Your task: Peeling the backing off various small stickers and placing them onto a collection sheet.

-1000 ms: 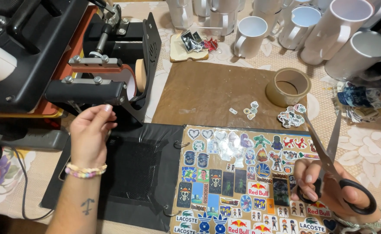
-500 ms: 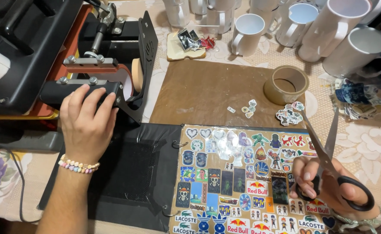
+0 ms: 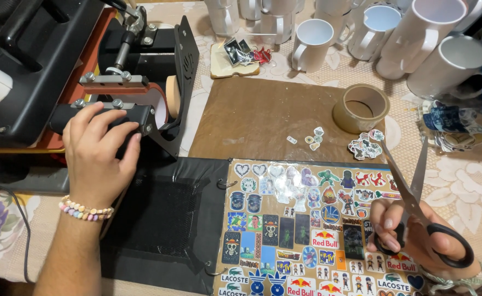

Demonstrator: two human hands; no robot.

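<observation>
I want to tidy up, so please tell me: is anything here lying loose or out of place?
Yes. Small cut-out stickers lie scattered on the brown mat beside the tape roll, away from the sticker sheet. Nothing looks spilled or broken.

1 mug press, 1 scissors, 1 tape roll, 1 sticker sheet, approx. 9 white mugs.

I see my left hand on the press, matt black painted metal with bare steel bolts. Beside the press, the sticker sheet is glossy under a clear plastic film that glares. My right hand holds scissors: polished metal blades, smooth black plastic handles. Beyond the sheet, the brown mat looks slightly crinkled, the mugs glossy white ceramic, the tape roll shiny.
</observation>
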